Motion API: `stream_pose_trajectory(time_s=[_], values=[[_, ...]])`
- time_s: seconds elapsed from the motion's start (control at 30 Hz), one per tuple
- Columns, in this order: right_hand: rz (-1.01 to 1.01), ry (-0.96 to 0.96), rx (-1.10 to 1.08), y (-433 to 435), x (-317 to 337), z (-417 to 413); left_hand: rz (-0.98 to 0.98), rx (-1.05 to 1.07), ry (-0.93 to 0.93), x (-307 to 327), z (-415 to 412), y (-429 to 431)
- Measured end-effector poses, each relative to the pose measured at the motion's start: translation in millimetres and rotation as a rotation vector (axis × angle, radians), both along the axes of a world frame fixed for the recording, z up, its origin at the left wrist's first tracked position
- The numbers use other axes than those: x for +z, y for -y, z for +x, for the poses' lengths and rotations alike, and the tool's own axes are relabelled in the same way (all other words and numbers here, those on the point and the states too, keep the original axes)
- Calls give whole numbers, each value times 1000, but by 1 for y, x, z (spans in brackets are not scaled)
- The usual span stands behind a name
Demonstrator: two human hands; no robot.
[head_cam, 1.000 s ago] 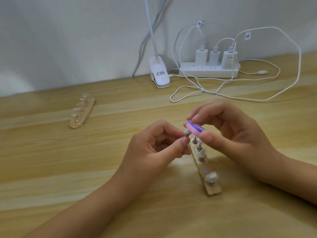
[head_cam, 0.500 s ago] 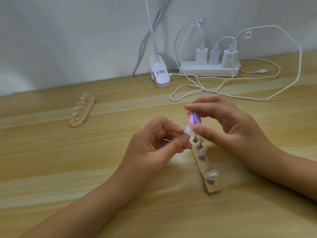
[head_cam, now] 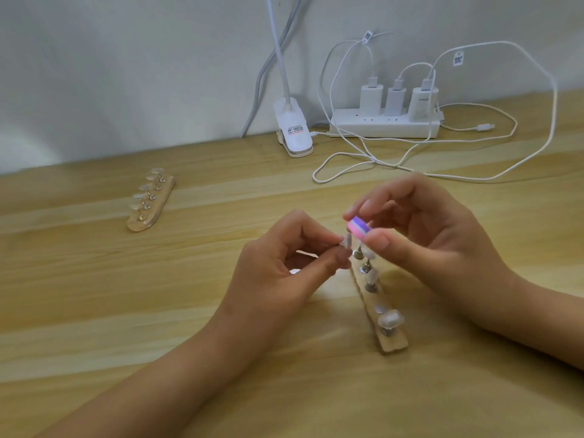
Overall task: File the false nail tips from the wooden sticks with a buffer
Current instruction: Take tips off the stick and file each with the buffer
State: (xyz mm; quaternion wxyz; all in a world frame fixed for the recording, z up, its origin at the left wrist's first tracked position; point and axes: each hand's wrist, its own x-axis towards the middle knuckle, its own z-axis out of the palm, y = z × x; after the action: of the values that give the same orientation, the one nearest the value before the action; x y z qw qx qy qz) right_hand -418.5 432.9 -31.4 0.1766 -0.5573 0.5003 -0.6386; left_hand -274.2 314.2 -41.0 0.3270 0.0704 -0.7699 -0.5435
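Nothing here reads clearly. The sticker (head_cam: 294, 129) on the lamp clip (head_cam: 292, 134) has print too small to read. Two cable tags (head_cam: 458, 60) carry square codes. The right-hand charger (head_cam: 424, 102) shows faint, illegible grey lettering.

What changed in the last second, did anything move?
The right hand tipped the small pink-and-purple buffer up on edge, then back down towards the clear false nail tip. The left hand still pinches that tip. The near wooden stick and the far one stayed put.
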Motion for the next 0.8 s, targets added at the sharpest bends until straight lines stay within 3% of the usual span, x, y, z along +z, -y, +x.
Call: stream_pose_trajectory(time_s=[0.1, 0.23, 0.3, 0.43, 0.57, 0.7, 0.8], values=[[-17, 104, -3, 1, 1, -6, 7, 2, 1, -1, -2, 1], [1, 72, -29, 6, -3, -14, 114, 32, -1, -1, -4, 6], [91, -49, -103, 9, -4, -26, 254, 62, -37, 0, -5, 11], [328, -516, -274, 13, -9, -57, 563, 198, -166, 1, -7, 26], [492, -663, -307, 14, -13, -64, 647, 376, -264, 0, -3, 40], [431, -754, -352, 15, -5, -58, 675, 468, -297, -1, -2, 44], [363, -855, -231, 26, 11, -52, 694, 485, -286, -2, -4, 46]])
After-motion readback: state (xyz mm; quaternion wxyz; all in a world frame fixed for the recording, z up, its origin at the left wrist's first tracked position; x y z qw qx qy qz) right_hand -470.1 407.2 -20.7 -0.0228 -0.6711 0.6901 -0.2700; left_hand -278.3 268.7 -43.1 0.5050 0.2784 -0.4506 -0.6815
